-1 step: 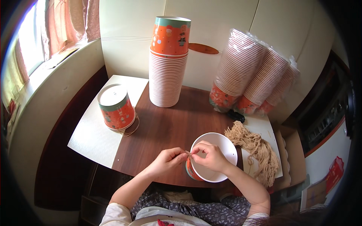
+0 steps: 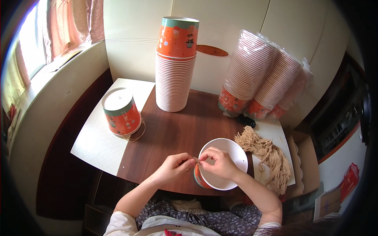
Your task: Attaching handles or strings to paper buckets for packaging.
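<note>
Head view: nearest to me, both hands are pinched shut on one bit of string [image 2: 195, 159] at the rim of a paper cup [image 2: 222, 169]. My left hand [image 2: 173, 167] grips it from the left. My right hand [image 2: 220, 162] grips it from the right and lies over the cup's open top. The cup stands at the near edge of the surface, white inside and orange outside.

I think the cup is very light and thin. It would crush if squeezed hard, so the stiff rim is the best place to hold it. The string looks soft and floppy, and thin enough to slip, so a tight fingertip pinch suits it.

Just right of the cup lies a bundle of strings [image 2: 267, 155] in the same tan colour.

The surface [image 2: 169, 133] is dark brown wood with pale sheets at both ends. On the left sheet a cup [image 2: 121, 112] stands upside down with a string loop beside it.

Farther back stands a tall stack of cups [image 2: 175, 67]. To its right, wrapped stacks [image 2: 264, 74] lean against the pale wall [image 2: 134, 35]. A bright window with a curtain [image 2: 69, 23] is far left. A dark cabinet is at the far right.
</note>
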Tool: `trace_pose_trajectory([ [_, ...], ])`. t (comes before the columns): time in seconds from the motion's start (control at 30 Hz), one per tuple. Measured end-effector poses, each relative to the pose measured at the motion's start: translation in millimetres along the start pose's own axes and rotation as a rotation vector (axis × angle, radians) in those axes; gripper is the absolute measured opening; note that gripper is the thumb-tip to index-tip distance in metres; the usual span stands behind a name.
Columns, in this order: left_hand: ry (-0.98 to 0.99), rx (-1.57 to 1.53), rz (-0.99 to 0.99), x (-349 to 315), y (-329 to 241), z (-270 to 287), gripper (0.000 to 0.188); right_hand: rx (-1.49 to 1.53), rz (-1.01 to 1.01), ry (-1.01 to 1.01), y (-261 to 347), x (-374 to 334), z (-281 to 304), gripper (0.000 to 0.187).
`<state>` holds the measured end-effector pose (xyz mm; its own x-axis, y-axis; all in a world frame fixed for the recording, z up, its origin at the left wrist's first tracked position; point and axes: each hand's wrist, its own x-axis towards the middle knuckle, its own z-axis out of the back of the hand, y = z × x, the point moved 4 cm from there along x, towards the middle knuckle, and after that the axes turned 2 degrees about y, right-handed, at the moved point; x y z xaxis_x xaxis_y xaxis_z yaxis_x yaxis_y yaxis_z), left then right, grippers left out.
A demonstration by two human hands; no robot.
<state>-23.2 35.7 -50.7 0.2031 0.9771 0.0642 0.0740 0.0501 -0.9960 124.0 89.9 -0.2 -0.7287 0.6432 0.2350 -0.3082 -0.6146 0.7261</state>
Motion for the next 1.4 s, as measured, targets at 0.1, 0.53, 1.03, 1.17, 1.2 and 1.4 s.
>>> trace_pose_trajectory([
  [0.1, -0.033, 0.089, -0.026, 1.2, -17.1, 0.4, 0.019, 0.022, 0.004, 0.01, -2.0, 0.0, -1.3, 0.01],
  [0.53, -0.095, 0.316, -0.082, 0.7, -44.8, 4.3, 0.016, -0.086, 0.101, 0.032, -3.0, -0.5, -10.7, 0.025],
  [1.03, -0.171, 0.297, -0.235, -3.0, -51.0, 7.2, 0.013, -0.062, 0.106, 0.078, -2.1, 1.6, -13.3, 0.024],
  [1.17, -0.153, 0.291, -0.276, -0.1, -51.2, 6.3, 0.013, -0.049, 0.07, 0.077, 5.0, 3.0, -13.1, 0.023],
  [1.2, -0.142, 0.322, -0.292, 1.3, -52.1, 6.5, 0.014, -0.012, 0.047, 0.044, 4.2, 3.0, -12.2, 0.021],
  [1.4, -0.226, 0.211, -0.193, 6.8, -37.9, 13.2, 0.011, -0.058, 0.135, -0.005, 4.1, 7.8, -6.4, 0.01],
])
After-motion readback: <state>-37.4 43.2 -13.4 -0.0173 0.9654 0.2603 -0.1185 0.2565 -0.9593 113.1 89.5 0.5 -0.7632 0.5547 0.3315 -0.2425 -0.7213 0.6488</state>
